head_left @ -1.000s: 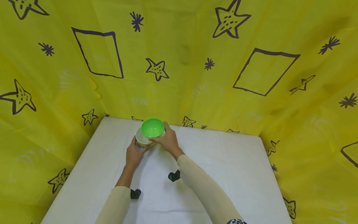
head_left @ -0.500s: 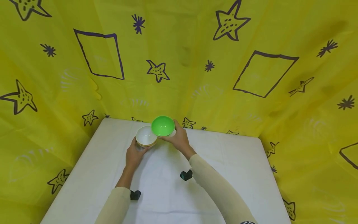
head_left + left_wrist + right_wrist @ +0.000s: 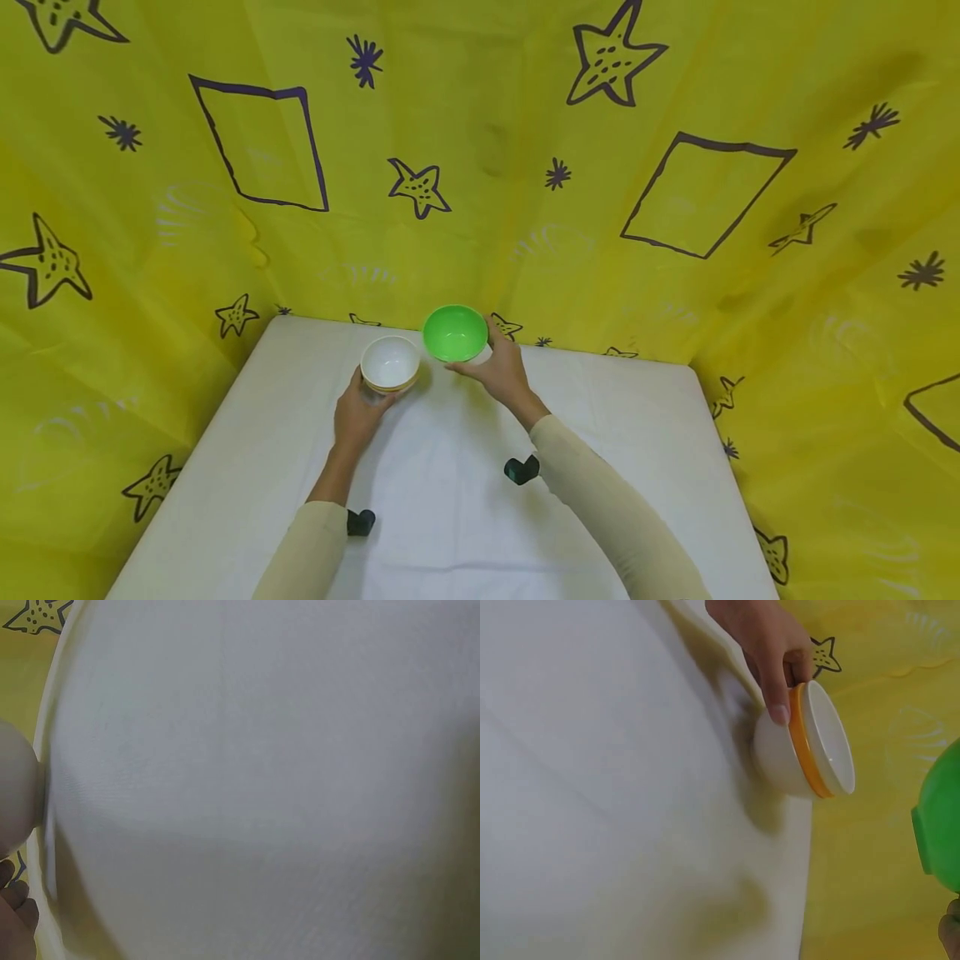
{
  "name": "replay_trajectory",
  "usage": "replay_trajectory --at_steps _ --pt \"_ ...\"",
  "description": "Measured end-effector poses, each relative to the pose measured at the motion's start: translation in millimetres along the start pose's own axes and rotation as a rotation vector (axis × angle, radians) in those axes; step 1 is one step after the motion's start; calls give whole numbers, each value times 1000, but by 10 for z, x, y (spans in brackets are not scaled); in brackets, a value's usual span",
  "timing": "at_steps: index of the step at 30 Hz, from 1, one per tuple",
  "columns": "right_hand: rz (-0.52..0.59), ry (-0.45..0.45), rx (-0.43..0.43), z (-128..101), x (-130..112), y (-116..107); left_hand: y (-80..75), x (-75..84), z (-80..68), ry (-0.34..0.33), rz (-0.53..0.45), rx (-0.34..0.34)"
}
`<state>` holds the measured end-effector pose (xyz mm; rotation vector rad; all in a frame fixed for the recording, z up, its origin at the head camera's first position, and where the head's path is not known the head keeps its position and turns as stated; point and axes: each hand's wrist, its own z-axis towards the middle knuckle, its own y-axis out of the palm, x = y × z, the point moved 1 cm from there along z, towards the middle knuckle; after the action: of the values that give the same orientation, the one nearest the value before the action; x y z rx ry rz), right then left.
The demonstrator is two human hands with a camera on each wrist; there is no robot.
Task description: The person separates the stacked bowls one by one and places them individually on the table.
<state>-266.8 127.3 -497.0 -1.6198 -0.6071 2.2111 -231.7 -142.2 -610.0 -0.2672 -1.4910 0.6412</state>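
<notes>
Head view shows a white table (image 3: 600, 467) that stands before a yellow curtain (image 3: 675, 100) with drawn stars, and two bowls are near the far edge of the table. The right hand (image 3: 504, 372) grasps the green bowl (image 3: 454, 332) at its rim and holds it lifted, just beside the white bowl (image 3: 390, 363). The left hand (image 3: 357, 412) holds this white bowl, which has an orange band, with fingers curled around its side on the table.

Glossy plastic green bowl (image 3: 454, 332), glossy white bowl (image 3: 390, 362), matt white tabletop (image 3: 450, 533), printed yellow cloth backdrop (image 3: 480, 208).
</notes>
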Motion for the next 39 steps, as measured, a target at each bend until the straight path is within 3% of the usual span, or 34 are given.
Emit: replay_trajectory --at_steps 11,20,28,39 --pt "39 5 33 -42 10 -200 -3 -17 23 11 0 9" --pt "80 -12 85 -88 157 -383 -27 -2 31 -4 23 -27" --pt "153 3 144 -144 254 -550 -25 -2 -11 -3 14 -9" --pt "117 46 209 -224 409 -802 -6 -10 -1 -2 2 -7"
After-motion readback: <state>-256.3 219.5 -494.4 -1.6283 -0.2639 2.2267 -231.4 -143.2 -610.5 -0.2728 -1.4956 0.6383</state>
